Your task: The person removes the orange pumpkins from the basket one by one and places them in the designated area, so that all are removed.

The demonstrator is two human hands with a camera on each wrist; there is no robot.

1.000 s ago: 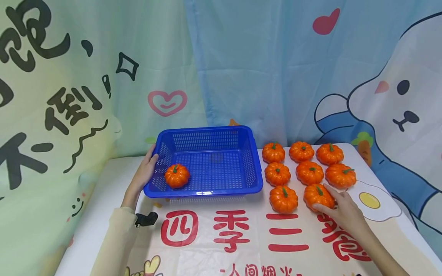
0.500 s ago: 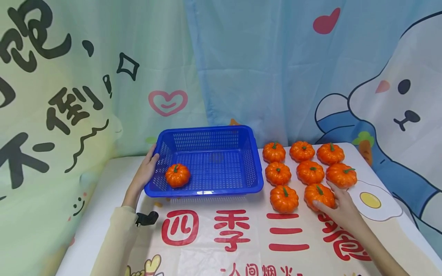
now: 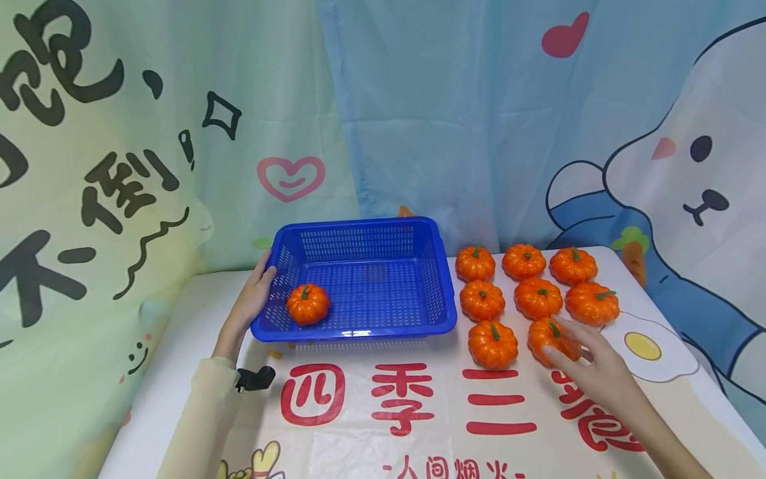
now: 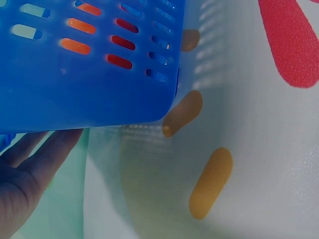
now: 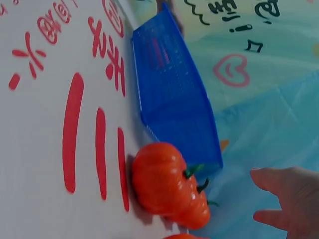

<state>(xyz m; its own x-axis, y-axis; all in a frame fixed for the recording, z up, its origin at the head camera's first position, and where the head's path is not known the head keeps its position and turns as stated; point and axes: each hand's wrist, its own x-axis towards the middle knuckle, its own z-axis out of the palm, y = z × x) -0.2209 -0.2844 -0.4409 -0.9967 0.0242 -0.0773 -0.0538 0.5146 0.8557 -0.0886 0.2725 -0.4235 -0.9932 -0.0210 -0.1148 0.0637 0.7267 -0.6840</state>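
Note:
My left hand (image 3: 253, 293) holds the left side of a blue plastic basket (image 3: 353, 330), thumb at the rim. In the left wrist view, fingers (image 4: 52, 152) reach under the basket's edge (image 4: 99, 107). One small orange pumpkin (image 3: 308, 305) with a green stem lies inside, near the left front corner. My right hand (image 3: 604, 362), thumb and fingers spread, is over the right side of a front-row pumpkin (image 3: 543, 340) on the table. In the right wrist view, the spread fingers of that hand (image 5: 294, 199) show against the curtain, nothing between them.
Several more pumpkins stand in rows right of the basket, among them a front-row pumpkin (image 3: 493, 346) and a back-row pumpkin (image 3: 573, 266). The table is covered by a printed cloth (image 3: 359, 446) with red characters. A patterned curtain (image 3: 419, 133) hangs behind it.
My right hand has shifted slightly right over the front pumpkin, its fingers less closely around it. That pumpkin, the basket and my left hand keep their places.

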